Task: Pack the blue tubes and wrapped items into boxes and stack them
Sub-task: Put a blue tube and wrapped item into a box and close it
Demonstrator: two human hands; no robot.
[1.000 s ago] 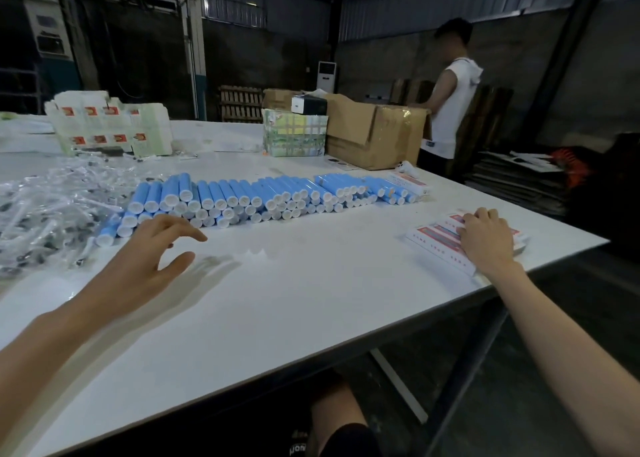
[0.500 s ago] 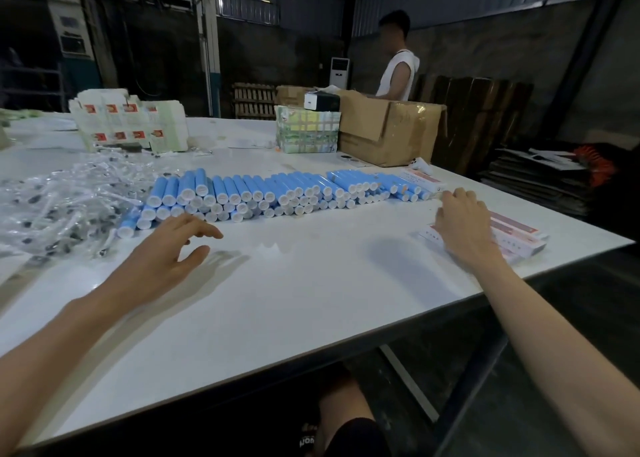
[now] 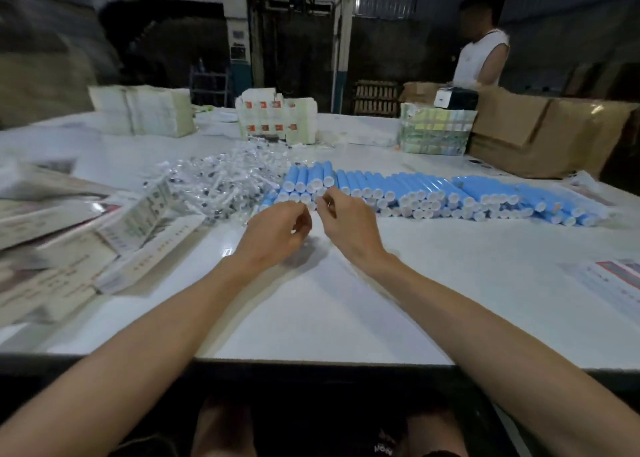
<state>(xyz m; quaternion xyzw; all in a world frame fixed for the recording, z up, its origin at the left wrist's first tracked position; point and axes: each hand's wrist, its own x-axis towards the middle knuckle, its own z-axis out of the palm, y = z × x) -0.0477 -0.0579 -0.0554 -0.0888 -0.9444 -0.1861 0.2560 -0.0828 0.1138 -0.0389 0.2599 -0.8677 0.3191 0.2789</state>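
A long row of blue tubes (image 3: 433, 193) with white caps lies across the middle of the white table (image 3: 329, 318). To its left sits a heap of clear-wrapped items (image 3: 221, 183). Flat unfolded boxes (image 3: 52, 259) lie in a blurred pile at the left, and more flat boxes (image 3: 616, 276) lie at the right edge. My left hand (image 3: 277, 231) hovers just before the left end of the tube row, fingers curled, nothing visible in it. My right hand (image 3: 346, 221) is beside it, thumb and forefinger pinched at the tube caps; whether it grips one is unclear.
Packed white boxes with red labels (image 3: 277, 117) are stacked at the back, beside a paper stack (image 3: 145, 110), a green bundle (image 3: 436, 131) and an open cardboard carton (image 3: 547, 134). A person in a white top (image 3: 481, 55) stands behind the carton. The table's front edge (image 3: 311, 361) is near me.
The view has swung left. My right hand left the flat boxes at the right and came to the tube row; my left hand curled and moved in beside it.
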